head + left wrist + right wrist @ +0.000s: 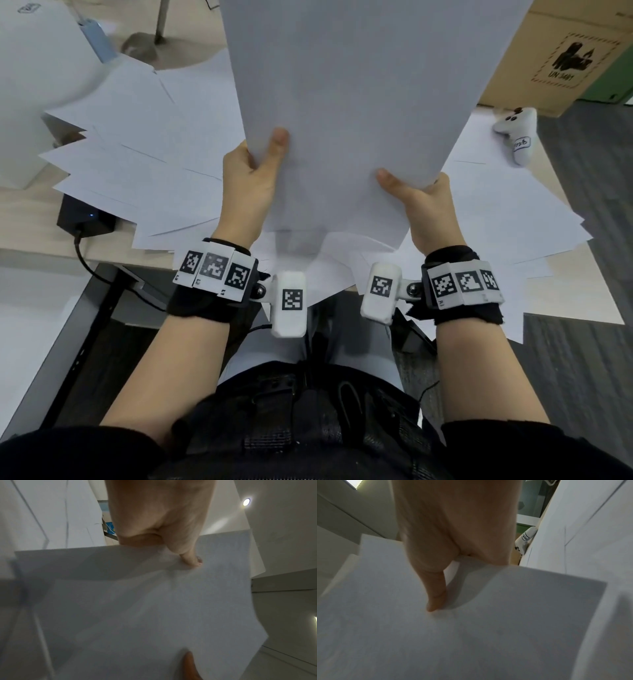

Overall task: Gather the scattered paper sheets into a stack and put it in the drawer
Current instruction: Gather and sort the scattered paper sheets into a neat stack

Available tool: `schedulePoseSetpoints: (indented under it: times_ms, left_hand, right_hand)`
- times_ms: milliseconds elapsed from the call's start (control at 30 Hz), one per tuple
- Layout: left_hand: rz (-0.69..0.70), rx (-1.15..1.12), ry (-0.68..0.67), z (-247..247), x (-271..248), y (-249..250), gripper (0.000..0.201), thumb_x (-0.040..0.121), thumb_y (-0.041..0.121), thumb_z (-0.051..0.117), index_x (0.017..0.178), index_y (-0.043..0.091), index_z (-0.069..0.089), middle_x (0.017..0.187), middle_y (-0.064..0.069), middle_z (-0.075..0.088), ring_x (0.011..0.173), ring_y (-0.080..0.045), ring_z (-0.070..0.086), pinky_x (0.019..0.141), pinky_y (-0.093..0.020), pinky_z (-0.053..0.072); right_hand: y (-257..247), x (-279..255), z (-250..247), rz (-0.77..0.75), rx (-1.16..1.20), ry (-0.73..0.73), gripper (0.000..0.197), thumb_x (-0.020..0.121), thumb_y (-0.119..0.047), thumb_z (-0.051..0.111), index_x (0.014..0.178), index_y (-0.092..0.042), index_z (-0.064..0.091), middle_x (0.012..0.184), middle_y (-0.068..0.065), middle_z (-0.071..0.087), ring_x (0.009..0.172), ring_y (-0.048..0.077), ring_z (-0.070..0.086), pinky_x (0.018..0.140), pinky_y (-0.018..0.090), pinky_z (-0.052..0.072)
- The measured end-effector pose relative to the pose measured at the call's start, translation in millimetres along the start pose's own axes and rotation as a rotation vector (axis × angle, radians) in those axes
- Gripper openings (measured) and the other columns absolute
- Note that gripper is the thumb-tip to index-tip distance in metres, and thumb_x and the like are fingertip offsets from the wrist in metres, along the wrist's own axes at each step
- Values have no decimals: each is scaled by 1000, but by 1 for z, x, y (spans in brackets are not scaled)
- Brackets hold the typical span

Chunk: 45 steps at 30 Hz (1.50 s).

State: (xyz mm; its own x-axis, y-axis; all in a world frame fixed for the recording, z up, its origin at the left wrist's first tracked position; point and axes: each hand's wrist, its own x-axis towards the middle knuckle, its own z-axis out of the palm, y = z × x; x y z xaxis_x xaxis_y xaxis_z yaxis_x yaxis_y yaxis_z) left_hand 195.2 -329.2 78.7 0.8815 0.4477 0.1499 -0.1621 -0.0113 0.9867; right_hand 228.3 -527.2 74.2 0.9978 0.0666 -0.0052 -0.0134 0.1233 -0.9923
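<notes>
Both hands on the lifted paper stack (356, 102): left hand (247, 181) and right hand (423, 202) pinch its near corners, thumbs on top, fingers underneath, probably curled. More loose sheets (144, 144) lie across the surface (24, 209).

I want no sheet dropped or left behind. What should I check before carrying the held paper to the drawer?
1. Left hand pinches the held sheets, thumb on top: ok.
2. Right hand pinches the opposite edge: ok.
3. Held sheets squared into a stack: cannot tell.
4. All paper gathered: not ok, loose sheets still cover the table.
5. White toy off the papers: not ok, it lies on one.
6. Drawer open: cannot tell, not in view.
</notes>
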Motion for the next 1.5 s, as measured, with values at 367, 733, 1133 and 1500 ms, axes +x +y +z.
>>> schedulePoseSetpoints:
  times_ms: [367,733,1133,1500]
  left_hand:
    - [-190,402,-172,26,56,-33,38,102,28,40,136,14,47,142,1,47,132,-14,42,107,-25,33]
    - [-374,1026,-342,67,92,-65,53,93,35,51,136,8,38,154,-6,20,146,-27,1,113,-44,14]
    - [-417,435,-217,92,122,-98,39,48,51,63,75,24,68,95,2,73,102,-23,66,97,-49,48]
    - [-308,265,-201,100,110,-67,8,88,5,56,85,7,63,88,-4,63,83,-15,57,88,-34,51]
  right_hand:
    - [16,50,-38,133,-169,247,11,80,-2,71,76,-10,66,63,-8,65,54,5,59,55,16,48]
    - [38,79,-74,350,-255,445,30,79,-2,72,107,5,63,93,9,61,72,19,55,43,13,42]
    - [41,86,-83,410,-292,394,31,80,-6,73,109,-3,64,97,6,64,85,18,56,53,13,38]
    - [44,85,-86,411,-284,358,22,80,-8,73,101,-8,64,89,1,63,67,6,54,53,13,37]
